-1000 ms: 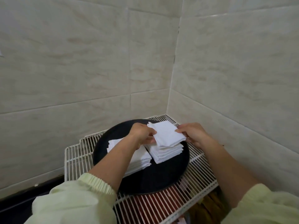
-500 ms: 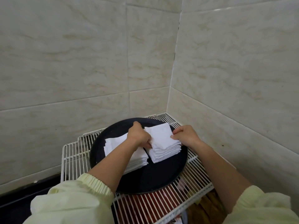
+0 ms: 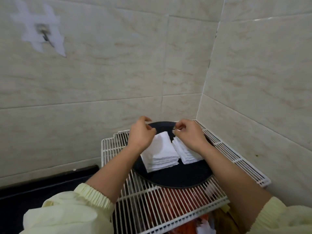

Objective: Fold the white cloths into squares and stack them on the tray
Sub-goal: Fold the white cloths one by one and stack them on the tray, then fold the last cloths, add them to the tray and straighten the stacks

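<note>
Both hands are hovering over the folded white cloths (image 3: 160, 154) sitting stacked on the black tray (image 3: 177, 177). Left hand (image 3: 141, 136) is curling loosely, holding nothing. Right hand (image 3: 190, 135) is maybe pinching a cloth corner, can't really tell.

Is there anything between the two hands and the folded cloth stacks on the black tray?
Nothing visible. The left hand hangs directly above the left stack and the right hand above the right stack, both on the tray.

white wire rack (image 3: 236, 159) at lower centre of frame, tucked into tiled corner; round black tray (image 3: 177, 178) resting directly on it.
</note>
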`<state>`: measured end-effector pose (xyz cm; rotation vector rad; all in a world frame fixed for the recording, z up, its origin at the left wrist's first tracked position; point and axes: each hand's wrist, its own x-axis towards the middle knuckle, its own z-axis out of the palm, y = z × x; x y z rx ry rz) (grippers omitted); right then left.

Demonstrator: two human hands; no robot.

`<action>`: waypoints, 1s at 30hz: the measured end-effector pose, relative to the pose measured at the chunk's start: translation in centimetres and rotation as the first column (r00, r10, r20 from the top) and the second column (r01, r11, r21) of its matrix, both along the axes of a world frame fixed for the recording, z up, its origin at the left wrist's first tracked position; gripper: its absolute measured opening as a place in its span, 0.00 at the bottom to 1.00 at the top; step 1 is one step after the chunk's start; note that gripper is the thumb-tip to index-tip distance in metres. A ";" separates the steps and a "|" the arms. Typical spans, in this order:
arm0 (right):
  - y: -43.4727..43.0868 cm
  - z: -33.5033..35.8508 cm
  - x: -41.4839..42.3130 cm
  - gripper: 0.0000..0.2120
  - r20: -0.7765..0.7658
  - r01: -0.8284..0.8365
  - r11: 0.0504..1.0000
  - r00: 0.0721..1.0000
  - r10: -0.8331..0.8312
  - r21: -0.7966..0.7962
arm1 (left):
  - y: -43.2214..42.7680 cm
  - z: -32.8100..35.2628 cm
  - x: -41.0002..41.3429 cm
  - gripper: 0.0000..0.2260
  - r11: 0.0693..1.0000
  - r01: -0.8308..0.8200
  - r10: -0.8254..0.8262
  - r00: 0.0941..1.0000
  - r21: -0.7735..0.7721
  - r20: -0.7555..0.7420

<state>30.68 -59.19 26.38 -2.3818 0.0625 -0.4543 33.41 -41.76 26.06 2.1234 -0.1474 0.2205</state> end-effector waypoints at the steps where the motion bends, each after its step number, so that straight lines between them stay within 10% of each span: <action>1: 1.8 0.1 -0.2 0.05 0.002 -0.042 0.999 0.999 0.042 -0.006 | 1.6 -0.3 -0.5 0.14 0.999 -0.048 0.048 0.999 -0.015 0.015; 14: 32.6 -5.1 -8.7 0.15 -0.171 -0.501 0.834 0.865 0.472 -0.231 | 32.0 -8.9 -16.4 0.09 0.860 -0.500 0.508 0.856 0.098 -0.097; 30: 67.3 -11.8 -30.3 0.20 -0.339 -0.839 0.352 0.502 0.796 -0.415 | 61.5 -13.5 -46.2 0.12 0.466 -0.786 0.875 0.477 0.407 -0.082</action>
